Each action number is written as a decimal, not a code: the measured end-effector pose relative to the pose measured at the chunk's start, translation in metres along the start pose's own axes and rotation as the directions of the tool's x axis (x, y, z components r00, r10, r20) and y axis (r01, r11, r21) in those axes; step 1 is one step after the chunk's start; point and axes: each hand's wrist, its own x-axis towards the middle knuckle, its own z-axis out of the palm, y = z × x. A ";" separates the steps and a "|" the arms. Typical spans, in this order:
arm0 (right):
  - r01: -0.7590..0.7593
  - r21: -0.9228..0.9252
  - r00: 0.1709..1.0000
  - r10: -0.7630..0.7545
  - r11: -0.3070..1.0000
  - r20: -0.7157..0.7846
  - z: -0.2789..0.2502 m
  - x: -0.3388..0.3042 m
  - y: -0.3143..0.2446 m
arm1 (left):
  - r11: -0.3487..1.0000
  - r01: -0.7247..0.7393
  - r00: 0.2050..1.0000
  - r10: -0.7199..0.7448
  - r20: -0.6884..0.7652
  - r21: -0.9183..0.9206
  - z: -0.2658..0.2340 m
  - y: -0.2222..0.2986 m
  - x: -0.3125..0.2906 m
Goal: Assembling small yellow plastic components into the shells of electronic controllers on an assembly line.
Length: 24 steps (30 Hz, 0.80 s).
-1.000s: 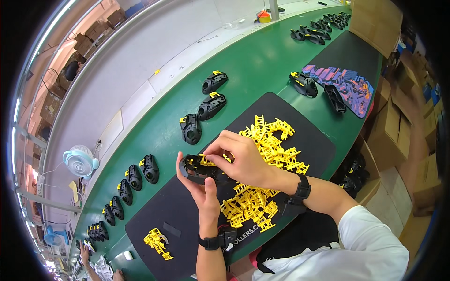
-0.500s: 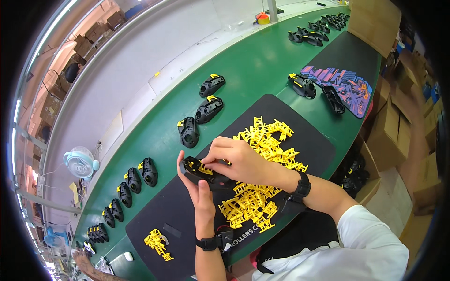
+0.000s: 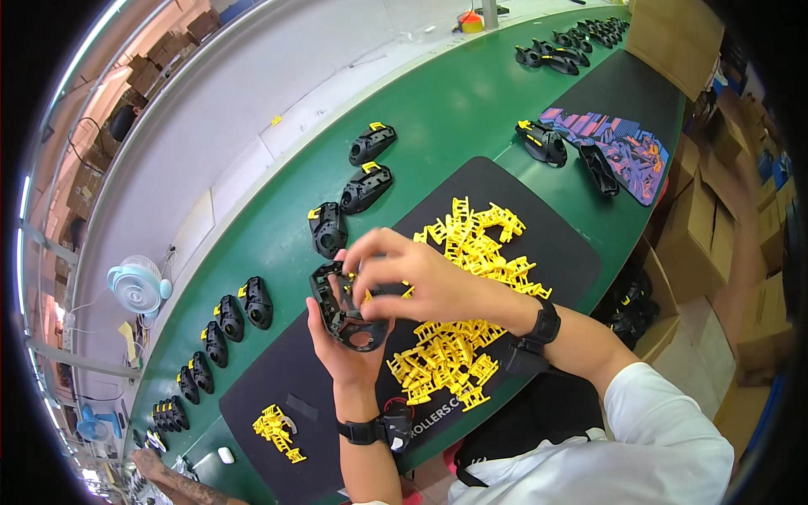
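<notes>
Gripping black mouse shell [image 3: 340,326] mid-frame in wrapped left hand [image 3: 347,360], likely for steadiness; loosely curling right hand [image 3: 406,279] over it, with unclear hold, near yellow clips [image 3: 439,364] heaped centre-right, presumably for reach.

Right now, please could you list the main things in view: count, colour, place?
Green table: one, green, across the middle
Near mat: one, black, centre
Patterned mat: one, black and purple, right
Yellow pieces: many, yellow, two piles on the near mat
Held shell: one, black, above the near mat
Middle shells: three, black and yellow, beyond the near mat
Left shells: several, black and yellow, table's left
Right shells: two, mostly black, by the patterned mat
Far shells: many, black, far right
Fans: two, bluish, left
Cardboard boxes: several, brown, right
Another person's forearm: one, bare, lower left
Wristbands: two, black, wrists
Left hand: one, bare, around held shell
Right hand: one, bare, over held shell
</notes>
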 end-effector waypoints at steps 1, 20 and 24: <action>0.298 -0.144 0.955 -0.294 0.944 0.050 -0.005 0.001 0.002 | 0.988 0.056 0.998 -0.056 0.002 -0.143 0.002 0.001 0.002; 0.056 -0.577 0.965 0.104 0.815 0.240 -0.030 -0.017 0.003 | -0.183 0.341 0.914 0.292 -0.280 0.922 -0.088 0.077 0.081; 0.015 -0.688 0.901 0.289 0.726 0.324 -0.024 -0.020 0.012 | -0.634 0.430 0.902 0.283 -0.325 0.642 -0.112 0.085 0.115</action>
